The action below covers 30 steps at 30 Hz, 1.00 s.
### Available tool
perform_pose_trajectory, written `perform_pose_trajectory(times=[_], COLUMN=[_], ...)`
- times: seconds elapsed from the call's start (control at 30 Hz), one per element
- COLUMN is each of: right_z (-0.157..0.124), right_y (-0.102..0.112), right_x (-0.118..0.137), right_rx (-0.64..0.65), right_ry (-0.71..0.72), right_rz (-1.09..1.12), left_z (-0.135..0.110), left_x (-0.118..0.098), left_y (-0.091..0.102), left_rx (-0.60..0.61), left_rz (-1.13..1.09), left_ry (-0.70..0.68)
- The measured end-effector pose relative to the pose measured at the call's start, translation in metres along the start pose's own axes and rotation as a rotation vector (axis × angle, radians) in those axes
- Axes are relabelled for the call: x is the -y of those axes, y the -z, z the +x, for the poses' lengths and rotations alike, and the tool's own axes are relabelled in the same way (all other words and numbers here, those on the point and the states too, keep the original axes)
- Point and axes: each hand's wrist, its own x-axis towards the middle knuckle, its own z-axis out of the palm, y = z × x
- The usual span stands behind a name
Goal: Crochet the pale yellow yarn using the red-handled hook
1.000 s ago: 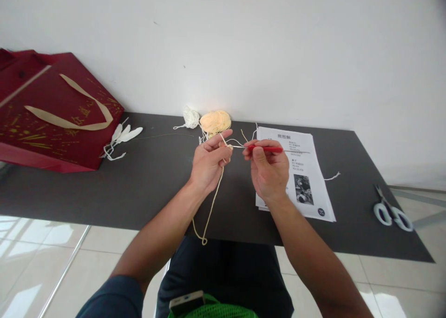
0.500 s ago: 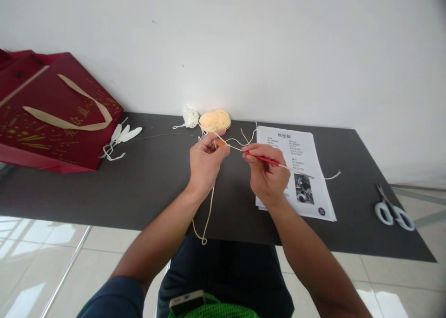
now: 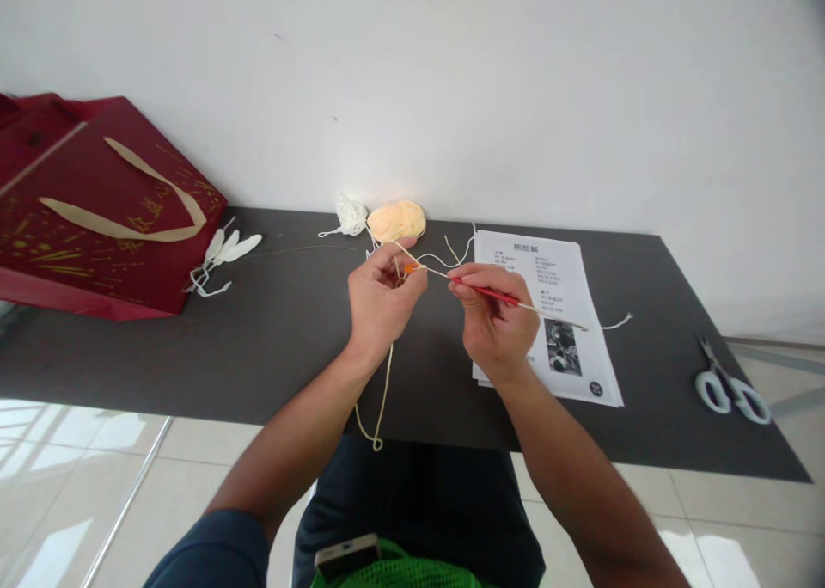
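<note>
The left edge cuts off the red bag. The right hand covers part of the paper, whose little words are too tiny to read, and the left hand hides some of the yarn.

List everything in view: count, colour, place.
Table: one, dark, centre
Wall: one, white, behind
Floor tiles: several, pale, below
Gift bag: one, burgundy, left
Leaf-shaped pieces: three, white, beside bag
Yarn balls: two, white and yellow, back
Printed sheets: at least two, white, right
Yarn tails: several, whitish, around sheets
Scissors: one, pale handles, far right
Crochet hook: one, red handle, right grip
Yarn strand: one, cream, left grip
Tiny object: one, orange, at left grip
Mesh item: one, green, bottom
Device: one, pale, bottom
Legs: two, dark trousers, below
Grips: two, bare, centre
</note>
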Motion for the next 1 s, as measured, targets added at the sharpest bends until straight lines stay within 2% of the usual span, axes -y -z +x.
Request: perform_pose_trajectory(times=[0.23, 0.4, 0.57, 0.7, 0.87, 1.0], right_z=[0.007, 0.015, 0.019, 0.021, 0.022, 0.023], right_y=[0.002, 0.011, 0.017, 0.017, 0.013, 0.007], right_x=[-0.001, -0.008, -0.012, -0.009, -0.003, 0.003], right_rx=[-0.068, -0.041, 0.013, 0.029, 0.025, -0.044], right_ry=[-0.176, -0.236, -0.313, -0.399, -0.539, -0.695], right_rz=[0.153, 0.285, 0.385, 0.476, 0.621, 0.660], left_z=[0.000, 0.000, 0.006, 0.008, 0.008, 0.009], left_x=[0.000, -0.003, -0.002, -0.002, -0.003, -0.002], left_y=[0.002, 0.002, 0.007, 0.010, 0.010, 0.008], left_rx=[0.057, 0.163, 0.334, 0.403, 0.410, 0.345], left_rz=[-0.003, -0.016, -0.163, -0.262, -0.367, -0.375], left_ry=[-0.026, -0.035, 0.080, 0.190, 0.258, 0.225])
